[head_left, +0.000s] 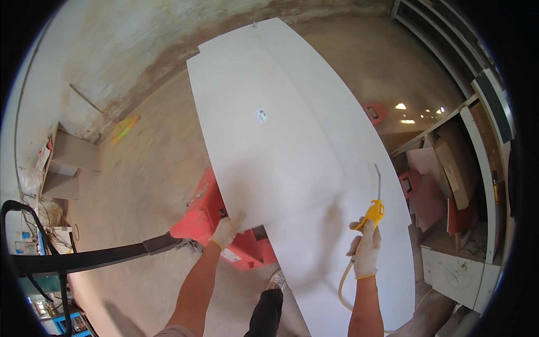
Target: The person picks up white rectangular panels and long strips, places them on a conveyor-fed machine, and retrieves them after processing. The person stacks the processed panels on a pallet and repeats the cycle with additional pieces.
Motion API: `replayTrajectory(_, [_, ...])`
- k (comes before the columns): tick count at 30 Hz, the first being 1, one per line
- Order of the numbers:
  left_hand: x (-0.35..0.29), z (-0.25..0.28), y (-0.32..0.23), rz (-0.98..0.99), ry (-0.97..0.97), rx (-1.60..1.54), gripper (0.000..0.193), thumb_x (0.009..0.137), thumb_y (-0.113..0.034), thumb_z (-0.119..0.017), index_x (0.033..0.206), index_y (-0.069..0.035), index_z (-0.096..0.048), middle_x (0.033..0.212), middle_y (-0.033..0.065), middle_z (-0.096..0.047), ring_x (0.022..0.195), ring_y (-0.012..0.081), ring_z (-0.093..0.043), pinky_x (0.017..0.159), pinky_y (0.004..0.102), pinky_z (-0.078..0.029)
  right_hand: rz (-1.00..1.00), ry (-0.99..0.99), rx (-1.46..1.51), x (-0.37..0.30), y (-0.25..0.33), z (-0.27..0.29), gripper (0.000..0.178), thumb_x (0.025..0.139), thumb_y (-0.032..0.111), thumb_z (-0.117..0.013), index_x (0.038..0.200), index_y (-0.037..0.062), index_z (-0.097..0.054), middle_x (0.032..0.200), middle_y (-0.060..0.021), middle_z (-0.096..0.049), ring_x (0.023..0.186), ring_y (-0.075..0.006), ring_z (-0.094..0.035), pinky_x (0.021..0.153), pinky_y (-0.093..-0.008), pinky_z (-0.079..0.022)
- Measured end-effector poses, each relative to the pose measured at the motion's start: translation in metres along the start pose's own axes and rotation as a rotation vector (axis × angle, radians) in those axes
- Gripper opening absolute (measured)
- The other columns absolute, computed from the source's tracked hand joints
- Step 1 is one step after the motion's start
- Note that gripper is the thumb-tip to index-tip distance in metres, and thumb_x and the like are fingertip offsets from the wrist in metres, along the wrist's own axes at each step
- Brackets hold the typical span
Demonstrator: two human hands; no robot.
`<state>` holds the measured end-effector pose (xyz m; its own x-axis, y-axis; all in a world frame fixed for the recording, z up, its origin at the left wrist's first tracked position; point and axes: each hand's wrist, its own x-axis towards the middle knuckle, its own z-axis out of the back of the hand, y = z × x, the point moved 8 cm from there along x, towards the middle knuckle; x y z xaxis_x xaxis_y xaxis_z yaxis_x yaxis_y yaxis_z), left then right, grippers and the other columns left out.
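My left hand [227, 230], in a pale work glove, is at the near left corner of a large white panel [264, 163]. Its fingers close over the panel's edge. A second white sheet [303, 258] appears to lie partly beneath it, reaching toward me. My right hand [367, 251], also gloved, is wrapped round a yellow air blow gun [373, 212]. The gun's thin metal nozzle [378, 180] points away from me above the white surface. A pale hose [342, 286] curves down from its handle.
Under the panels stands a red pallet truck [202, 210] with a black handle [112, 257] stretching left. A yellow mop [124, 129] leans by the left wall. Racks and board offcuts [452, 168] line the right. My shoe [277, 279] is beside the truck.
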<state>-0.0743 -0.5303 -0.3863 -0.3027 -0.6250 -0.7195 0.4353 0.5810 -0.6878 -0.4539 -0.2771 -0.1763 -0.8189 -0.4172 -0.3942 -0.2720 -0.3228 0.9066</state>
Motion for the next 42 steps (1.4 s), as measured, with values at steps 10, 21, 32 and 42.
replayTrajectory(10, [-0.022,0.008,0.023,0.067,-0.128,-0.162,0.068,0.102,-0.055,-0.073,0.117,0.011,-0.077,0.101,0.0038,-0.074,0.085,0.0117,-0.065,0.076,0.0338,-0.052,-0.101,0.124,-0.159,-0.028,0.006,-0.013,0.05,0.114,0.048,-0.049,0.115,0.0002,-0.063,0.085,-0.0066,-0.068,0.046,-0.007,-0.047,0.038,-0.0263,-0.042])
replayTrajectory(21, [-0.107,-0.043,0.053,-0.087,-0.115,0.018,0.074,0.104,-0.06,-0.066,0.122,0.012,-0.074,0.113,0.0235,-0.078,0.101,0.0259,-0.071,0.094,0.0415,-0.054,-0.419,0.244,-0.126,-0.084,-0.086,0.052,0.054,0.112,0.054,-0.049,0.106,0.0033,-0.064,0.072,-0.004,-0.062,0.042,-0.0087,-0.046,0.037,-0.0271,-0.041])
replayTrajectory(32, [-0.245,-0.145,0.149,0.278,0.01,-0.054,0.07,0.11,-0.052,-0.061,0.143,0.009,-0.064,0.109,0.0199,-0.076,0.094,0.0279,-0.07,0.086,0.0411,-0.056,-0.566,0.161,0.063,-0.31,-0.186,0.248,0.063,0.112,0.063,-0.048,0.105,0.0041,-0.068,0.075,-0.0058,-0.069,0.044,-0.0129,-0.052,0.043,-0.0297,-0.045])
replayTrajectory(42, [-0.344,-0.281,0.233,0.095,0.222,-0.369,0.055,0.117,-0.036,-0.053,0.156,0.004,-0.049,0.131,0.0129,-0.073,0.118,0.0273,-0.072,0.1,0.0383,-0.059,-0.547,-1.106,0.153,-0.495,-0.394,0.59,0.035,0.111,0.043,-0.058,0.114,0.0076,-0.061,0.083,-0.0022,-0.06,0.054,-0.0121,-0.053,0.049,-0.0318,-0.054])
